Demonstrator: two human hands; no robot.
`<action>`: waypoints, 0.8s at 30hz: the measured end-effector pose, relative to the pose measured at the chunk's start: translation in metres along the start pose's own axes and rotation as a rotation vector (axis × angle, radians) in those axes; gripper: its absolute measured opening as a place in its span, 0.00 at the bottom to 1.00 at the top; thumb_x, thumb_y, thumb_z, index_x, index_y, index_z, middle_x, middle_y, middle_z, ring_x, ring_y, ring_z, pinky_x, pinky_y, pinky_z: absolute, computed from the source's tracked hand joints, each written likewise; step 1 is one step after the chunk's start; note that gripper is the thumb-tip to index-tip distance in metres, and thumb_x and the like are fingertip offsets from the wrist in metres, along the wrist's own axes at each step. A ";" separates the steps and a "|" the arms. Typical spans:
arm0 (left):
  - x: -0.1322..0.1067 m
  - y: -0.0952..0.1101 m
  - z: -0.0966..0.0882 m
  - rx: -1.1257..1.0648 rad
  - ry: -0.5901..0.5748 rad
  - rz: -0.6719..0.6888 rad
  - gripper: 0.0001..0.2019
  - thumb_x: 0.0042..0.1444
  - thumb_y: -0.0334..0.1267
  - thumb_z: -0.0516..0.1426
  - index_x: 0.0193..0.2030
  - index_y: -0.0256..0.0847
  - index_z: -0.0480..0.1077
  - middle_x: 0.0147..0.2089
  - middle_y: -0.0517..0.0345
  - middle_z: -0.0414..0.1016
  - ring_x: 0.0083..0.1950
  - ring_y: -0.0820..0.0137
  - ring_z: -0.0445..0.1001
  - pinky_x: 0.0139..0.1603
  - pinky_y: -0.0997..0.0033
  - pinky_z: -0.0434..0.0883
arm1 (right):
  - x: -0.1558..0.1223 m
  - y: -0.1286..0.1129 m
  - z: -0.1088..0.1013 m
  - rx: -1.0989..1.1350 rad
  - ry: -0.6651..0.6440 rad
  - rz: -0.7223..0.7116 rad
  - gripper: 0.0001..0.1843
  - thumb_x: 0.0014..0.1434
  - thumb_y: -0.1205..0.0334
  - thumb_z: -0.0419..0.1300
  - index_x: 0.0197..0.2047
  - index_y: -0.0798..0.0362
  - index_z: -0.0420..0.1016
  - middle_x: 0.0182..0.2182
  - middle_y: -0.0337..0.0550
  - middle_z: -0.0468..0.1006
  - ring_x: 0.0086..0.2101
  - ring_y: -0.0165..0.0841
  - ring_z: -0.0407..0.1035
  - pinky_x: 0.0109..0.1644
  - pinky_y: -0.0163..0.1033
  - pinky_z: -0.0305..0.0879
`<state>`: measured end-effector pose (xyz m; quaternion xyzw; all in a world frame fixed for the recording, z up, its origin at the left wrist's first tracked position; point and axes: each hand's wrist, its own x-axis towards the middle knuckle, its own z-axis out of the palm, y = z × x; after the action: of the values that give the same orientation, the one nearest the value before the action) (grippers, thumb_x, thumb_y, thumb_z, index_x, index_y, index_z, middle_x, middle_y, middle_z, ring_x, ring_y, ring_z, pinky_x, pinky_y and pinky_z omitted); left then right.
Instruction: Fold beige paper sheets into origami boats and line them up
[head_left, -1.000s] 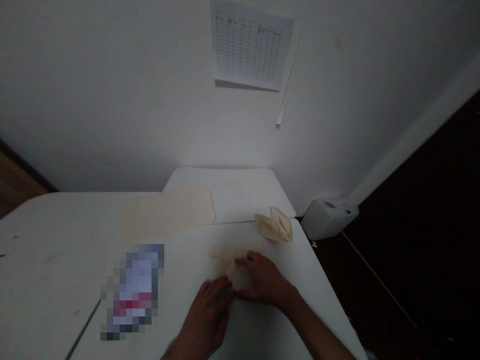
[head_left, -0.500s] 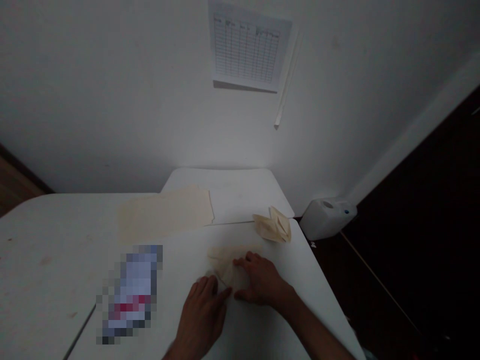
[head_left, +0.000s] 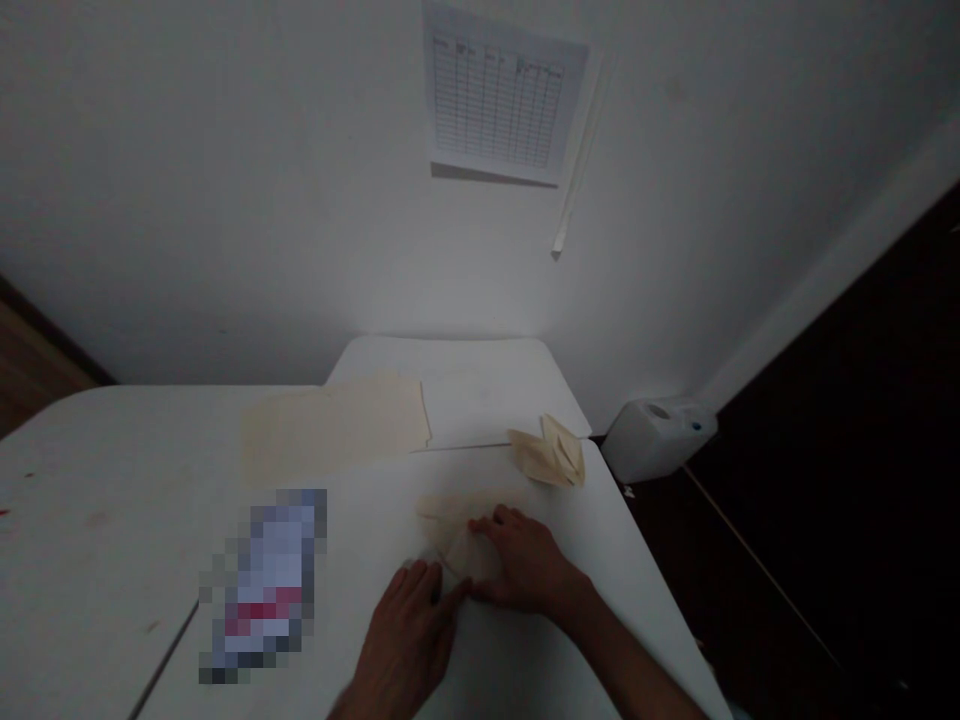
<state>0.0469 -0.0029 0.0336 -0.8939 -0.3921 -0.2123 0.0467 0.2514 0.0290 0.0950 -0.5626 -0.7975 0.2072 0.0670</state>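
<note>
A piece of folded cream paper lies on the white table, partly covered by my right hand. That hand rests on the paper with its fingers pressing down on the right part. My left hand sits just to the lower left, its fingertips at the paper's near edge and almost meeting my right hand. The underside of the paper is hidden.
A flat cream sheet and a folded cream paper shape lie farther along the table. A pixelated packet lies to the left of my hands. A white plastic canister stands on the dark floor at right.
My left hand drew back from the paper, then returned to its near edge. My right hand stays on the paper, and the view shifts slightly.
</note>
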 end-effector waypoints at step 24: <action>0.014 -0.049 -0.009 0.151 -0.065 -0.347 0.18 0.59 0.36 0.51 0.54 0.48 0.73 0.44 0.49 0.72 0.48 0.56 0.68 0.46 0.58 0.66 | 0.000 0.000 -0.002 0.029 -0.038 0.029 0.44 0.41 0.47 0.70 0.61 0.44 0.63 0.51 0.47 0.68 0.50 0.46 0.64 0.54 0.47 0.60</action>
<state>0.0167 0.0379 0.0431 -0.8132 -0.5564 -0.1583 0.0638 0.2522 0.0292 0.0965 -0.5690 -0.7873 0.2304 0.0572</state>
